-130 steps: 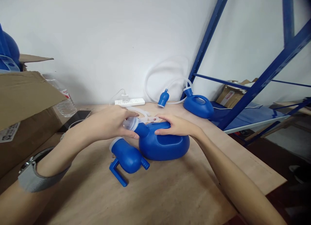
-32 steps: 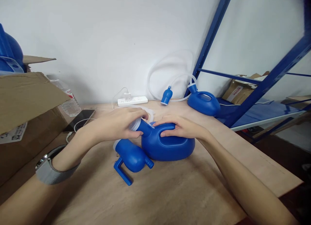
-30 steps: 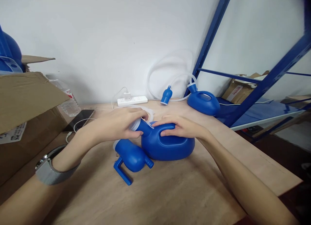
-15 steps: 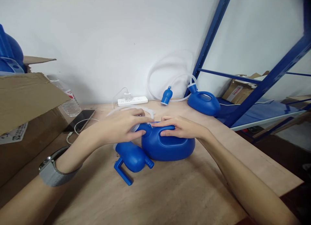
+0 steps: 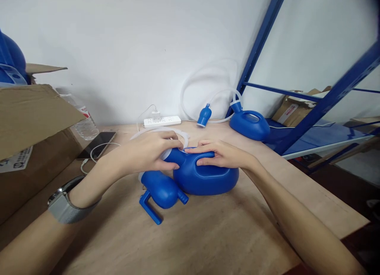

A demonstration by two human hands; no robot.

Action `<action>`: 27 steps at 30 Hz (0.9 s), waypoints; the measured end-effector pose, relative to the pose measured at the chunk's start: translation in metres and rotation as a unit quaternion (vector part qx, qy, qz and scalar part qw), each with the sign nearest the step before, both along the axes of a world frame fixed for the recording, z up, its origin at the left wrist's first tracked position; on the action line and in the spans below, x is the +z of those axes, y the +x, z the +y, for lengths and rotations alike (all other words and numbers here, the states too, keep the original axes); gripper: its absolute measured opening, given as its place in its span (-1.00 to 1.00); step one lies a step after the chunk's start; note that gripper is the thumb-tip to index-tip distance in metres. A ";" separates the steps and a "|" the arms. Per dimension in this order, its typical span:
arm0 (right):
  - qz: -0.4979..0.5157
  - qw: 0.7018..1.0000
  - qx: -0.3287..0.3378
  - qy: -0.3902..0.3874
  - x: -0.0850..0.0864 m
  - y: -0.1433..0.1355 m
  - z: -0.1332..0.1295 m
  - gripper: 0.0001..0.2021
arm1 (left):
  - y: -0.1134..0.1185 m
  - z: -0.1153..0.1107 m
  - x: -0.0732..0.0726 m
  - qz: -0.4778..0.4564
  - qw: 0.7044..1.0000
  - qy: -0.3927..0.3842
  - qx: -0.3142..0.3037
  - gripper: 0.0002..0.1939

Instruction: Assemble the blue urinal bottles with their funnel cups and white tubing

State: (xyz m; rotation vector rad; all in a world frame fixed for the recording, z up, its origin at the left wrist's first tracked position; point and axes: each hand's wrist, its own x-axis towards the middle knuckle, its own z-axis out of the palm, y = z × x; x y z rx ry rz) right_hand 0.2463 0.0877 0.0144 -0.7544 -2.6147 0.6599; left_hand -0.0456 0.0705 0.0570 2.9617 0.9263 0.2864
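Observation:
A blue jug [image 5: 208, 184] lies on its side on the wooden table, its neck toward the left. My right hand [image 5: 218, 154] grips its handle from above, thumb in the handle opening and index finger reaching to the neck. Around the neck, my left hand [image 5: 154, 152] is wrapped with the thumb in front and fingers behind. Just in front of the left hand lies a blue bulb-shaped part [image 5: 163, 191] with a spout and a bent arm. A clear tube [image 5: 185, 138] curves behind my left hand.
At the back right are a second blue jug [image 5: 249, 125] with a tube and a small blue bottle-shaped part [image 5: 204, 115]. A power strip [image 5: 162, 121] lies by the wall. On the left are a phone [image 5: 97, 145], a plastic bottle [image 5: 84, 122] and a cardboard box [image 5: 35, 124]. Blue shelving [image 5: 314, 108] stands right.
My left fingers have shifted slightly on the jug's neck, and the thumb sits a little lower. The jug and my right hand look nearly unchanged.

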 end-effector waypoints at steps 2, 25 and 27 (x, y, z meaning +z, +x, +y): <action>-0.005 1.000 0.000 0.007 0.000 0.000 0.000 -0.54 | 0.000 0.001 -0.001 0.010 1.000 0.005 0.003 -0.63; 0.013 0.983 0.014 0.182 -0.007 -0.005 -0.009 -0.58 | -0.004 0.006 -0.008 0.023 0.999 0.033 -0.015 -0.66; 0.014 0.982 0.012 0.186 -0.006 -0.007 -0.011 -0.57 | -0.003 0.005 -0.006 0.023 0.999 0.029 -0.009 -0.65</action>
